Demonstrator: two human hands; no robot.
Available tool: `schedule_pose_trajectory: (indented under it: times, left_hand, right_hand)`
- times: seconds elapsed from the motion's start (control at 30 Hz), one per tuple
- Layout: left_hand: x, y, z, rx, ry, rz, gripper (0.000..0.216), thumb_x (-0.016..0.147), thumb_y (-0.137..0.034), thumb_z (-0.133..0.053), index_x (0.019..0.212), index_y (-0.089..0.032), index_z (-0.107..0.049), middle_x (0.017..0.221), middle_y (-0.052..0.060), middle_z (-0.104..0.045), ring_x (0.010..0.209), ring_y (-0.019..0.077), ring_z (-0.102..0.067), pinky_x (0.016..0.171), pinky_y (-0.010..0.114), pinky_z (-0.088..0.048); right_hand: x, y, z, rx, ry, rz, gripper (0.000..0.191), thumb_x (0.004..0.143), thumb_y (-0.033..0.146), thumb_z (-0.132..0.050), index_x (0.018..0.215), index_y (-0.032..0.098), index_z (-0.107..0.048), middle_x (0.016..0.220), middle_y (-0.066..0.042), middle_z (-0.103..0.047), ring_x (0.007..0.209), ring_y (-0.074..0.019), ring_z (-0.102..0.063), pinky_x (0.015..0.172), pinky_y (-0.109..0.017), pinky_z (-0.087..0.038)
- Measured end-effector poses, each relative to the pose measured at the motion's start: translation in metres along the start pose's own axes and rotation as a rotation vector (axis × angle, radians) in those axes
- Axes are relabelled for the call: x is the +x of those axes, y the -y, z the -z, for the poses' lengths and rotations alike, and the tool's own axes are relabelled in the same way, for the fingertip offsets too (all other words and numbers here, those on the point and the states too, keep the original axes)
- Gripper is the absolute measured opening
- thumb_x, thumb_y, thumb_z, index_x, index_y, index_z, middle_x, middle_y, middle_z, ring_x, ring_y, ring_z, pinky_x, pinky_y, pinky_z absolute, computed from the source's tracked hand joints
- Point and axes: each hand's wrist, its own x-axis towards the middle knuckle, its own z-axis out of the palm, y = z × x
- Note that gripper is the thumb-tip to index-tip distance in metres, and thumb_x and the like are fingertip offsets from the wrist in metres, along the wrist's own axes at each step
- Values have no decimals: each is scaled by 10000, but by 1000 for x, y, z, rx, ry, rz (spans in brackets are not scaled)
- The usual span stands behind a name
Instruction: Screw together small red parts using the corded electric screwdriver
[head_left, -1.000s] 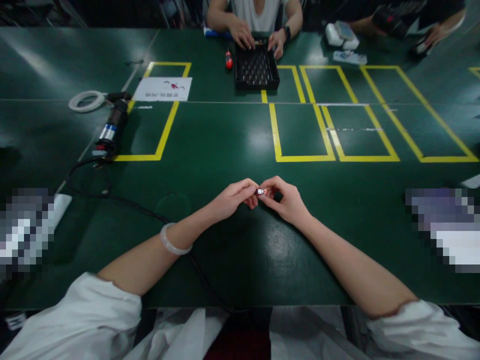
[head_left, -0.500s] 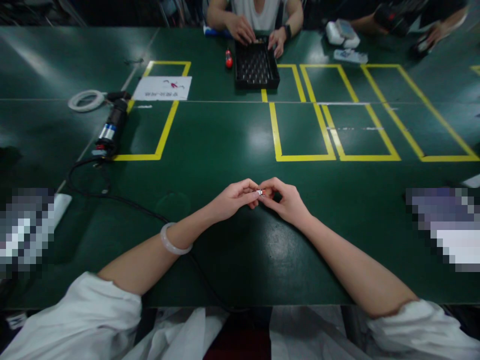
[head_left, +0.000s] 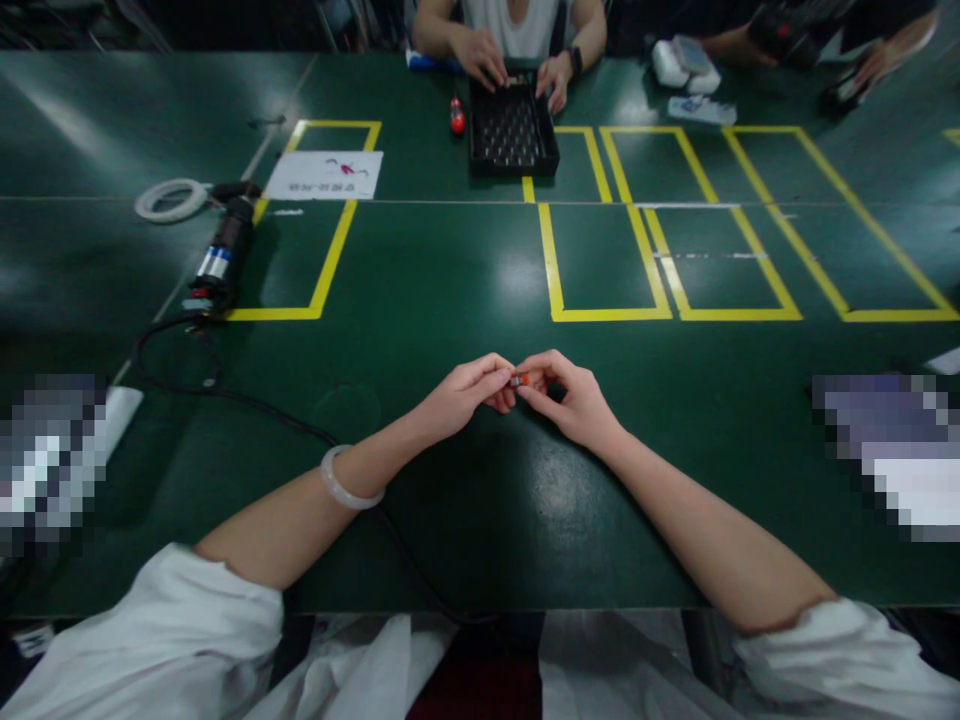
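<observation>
My left hand [head_left: 466, 398] and my right hand [head_left: 571, 400] meet just above the dark green table [head_left: 465, 290], near its front middle. Between their fingertips they pinch a tiny part [head_left: 519, 380] that shows an orange-red face and a bit of metal. Both hands have fingers closed on it. A pale bangle [head_left: 346, 480] circles my left wrist. Most of the small part is hidden by my fingers.
A black cable [head_left: 247, 402] runs under my left forearm to a black tool [head_left: 223, 252] by a white tape roll [head_left: 166, 200]. Yellow tape boxes [head_left: 611, 262] mark the table. Across, another person's hands [head_left: 517, 68] work over a black tray [head_left: 512, 134]; a red object [head_left: 457, 118] lies beside it.
The small part has turned between my fingertips: it showed a silvery face before and shows an orange-red face now. My hands stay in almost the same place.
</observation>
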Motion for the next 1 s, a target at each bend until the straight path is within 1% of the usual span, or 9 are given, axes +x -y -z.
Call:
schedule_pose_trajectory:
  times: [0.07,0.2,0.37,0.5,0.6,0.73,0.87,1.0]
  left_hand:
    - [0,1,0,-2,-5,0,332,957,-441,-541,959,-111,-570,810,51,-619,739,132,-607,722,271,-497]
    - [0,3,0,19,-17,-2,308,918,-406,-613,977,-106,-577,816,39,-619,731,114,-600,727,256,-501]
    - [0,1,-1,18,-66,-10,296,886,-370,-649,1005,-116,-554,859,35,-628,724,105,-611,711,247,-518]
    - [0,0,-1,69,-80,-41,286,857,-327,-681,1008,-119,-555,847,28,-619,730,104,-607,713,242,-522]
    - [-1,0,-1,87,-87,-52,285,840,-295,-698,1011,-119,-554,866,32,-616,737,103,-606,708,238,-520]
    - [-1,1,-2,80,-118,-38,281,826,-268,-701,1011,-120,-550,903,41,-612,753,106,-605,703,238,-519]
    - [0,4,0,112,-139,-72,262,821,-262,-709,993,-120,-571,944,55,-616,796,110,-596,731,236,-504]
    - [-1,6,1,130,-143,-91,274,834,-283,-712,1012,-122,-579,973,62,-619,859,122,-595,756,228,-488]
  right_hand:
    - [0,-1,0,1,-6,3,175,910,289,-635,1067,219,-602,804,-1,-651,700,-129,-610,647,-272,-492]
    - [0,-1,0,12,4,10,171,910,273,-635,1067,218,-598,784,8,-637,677,-119,-593,641,-264,-482]
    - [1,0,0,38,-6,-47,228,908,317,-642,1103,218,-576,804,6,-644,714,-124,-605,647,-256,-484]
    - [2,-1,0,19,-27,-72,158,917,340,-633,1003,211,-604,817,-9,-647,716,-130,-603,633,-259,-485]
    - [3,-1,0,-15,-30,-49,120,913,327,-634,940,211,-614,792,-9,-624,698,-131,-585,623,-266,-483]
    - [4,0,0,-9,-39,-4,98,894,268,-634,967,215,-595,805,-4,-612,673,-123,-568,613,-267,-481]
    - [4,-1,0,-13,-46,-6,167,872,237,-641,1024,218,-573,867,-11,-640,659,-114,-569,602,-263,-480]
    - [4,-3,0,-28,-34,-8,157,872,222,-634,1022,215,-586,884,-15,-638,670,-114,-577,605,-265,-479]
